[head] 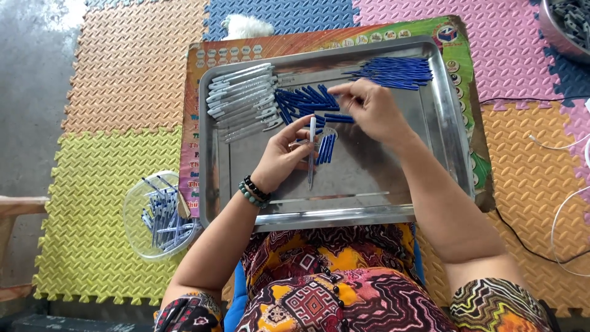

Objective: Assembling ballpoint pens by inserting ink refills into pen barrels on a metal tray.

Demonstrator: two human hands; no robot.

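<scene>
A steel tray (430,123) rests on my lap and a printed board. My left hand (279,160) pinches a slim white pen barrel (311,154), held upright over the tray's middle. My right hand (372,107) reaches into a pile of blue pen parts (304,101), fingertips on them. A few blue pieces (326,149) lie just right of the white barrel. Several clear-and-white pen barrels (243,98) are lined up at the tray's left. Another heap of blue pen parts (396,71) lies at the far right corner.
A clear plastic bowl (138,215) with assembled pens sits on the yellow foam mat at my left. A metal basin (562,27) stands at the top right. White and black cables (556,215) run along the mat at right. A wooden edge (18,206) shows at far left.
</scene>
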